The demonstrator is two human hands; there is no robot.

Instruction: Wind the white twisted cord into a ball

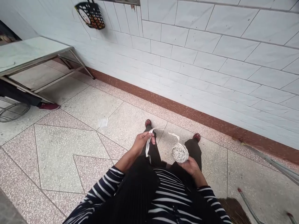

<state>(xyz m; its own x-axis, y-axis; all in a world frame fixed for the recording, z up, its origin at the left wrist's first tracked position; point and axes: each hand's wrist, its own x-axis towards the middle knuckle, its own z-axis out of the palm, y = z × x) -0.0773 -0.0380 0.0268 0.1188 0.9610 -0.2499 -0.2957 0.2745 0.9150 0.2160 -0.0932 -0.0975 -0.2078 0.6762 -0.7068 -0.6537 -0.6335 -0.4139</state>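
Observation:
A ball of off-white cord (180,152) rests in my right hand (191,166), whose fingers curl under and around its lower right side. From the top of the ball a loose end of cord (174,135) sticks up and curves left. My left hand (143,138) pinches a white flat strip (148,147) between thumb and fingers. Part of the strip dangles below the fingers, and a thin end reaches right toward the ball. Whether the strip and the ball's cord join cannot be made out. Both hands are held in front of my lap, apart from each other.
A table with a pale top (35,46) stands at left, with another person's leg and red shoe (49,106) beneath. A patterned bag (91,15) hangs on the tiled wall (187,56). A white scrap (103,122) lies on the floor. Metal legs (249,203) appear at lower right.

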